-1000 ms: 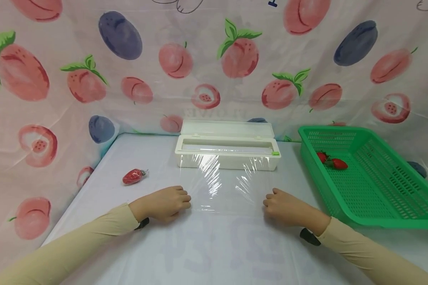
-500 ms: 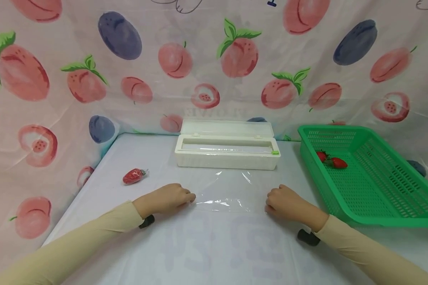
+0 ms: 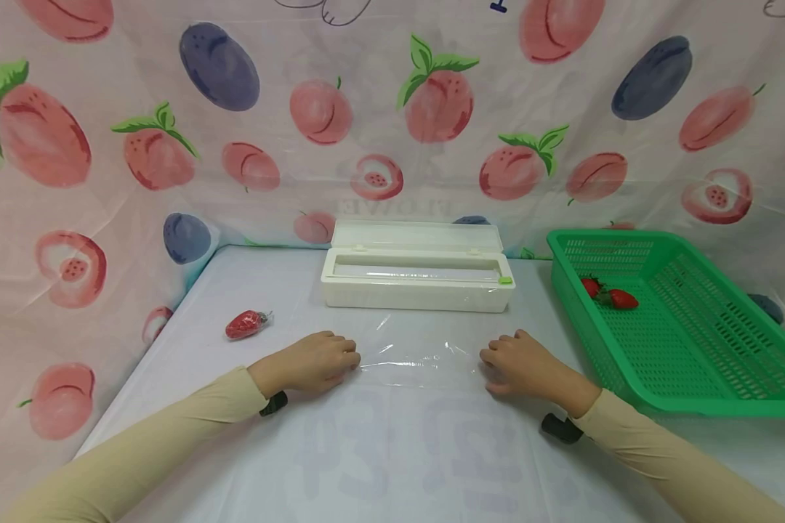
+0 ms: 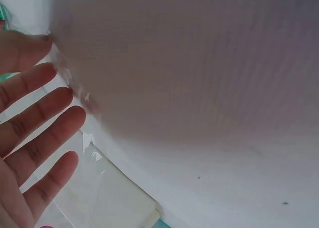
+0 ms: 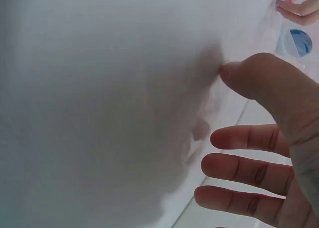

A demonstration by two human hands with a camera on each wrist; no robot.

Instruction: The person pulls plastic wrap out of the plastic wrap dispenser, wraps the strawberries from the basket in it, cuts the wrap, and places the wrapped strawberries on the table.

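Lowered since the first frame, where it was stretched taut up to the box, the clear film (image 3: 419,356) is now laid low over the counter (image 3: 392,472), lightly creased between the two hands. Its grip has also been loosened: the fingers of the left hand (image 3: 310,363) are seen spread and straight in the left wrist view, and those of the right hand (image 3: 526,367) are likewise extended. Both are held at the film's near corners; whether it is touched by the fingertips cannot be told. Behind it, the white box (image 3: 419,296) is set with its lid (image 3: 419,235) raised and a white roll (image 3: 419,273) exposed. To the left, a wrapped strawberry (image 3: 244,325) is placed well apart from the box. To the right, two strawberries (image 3: 623,299) are contained in the green basket (image 3: 726,408).
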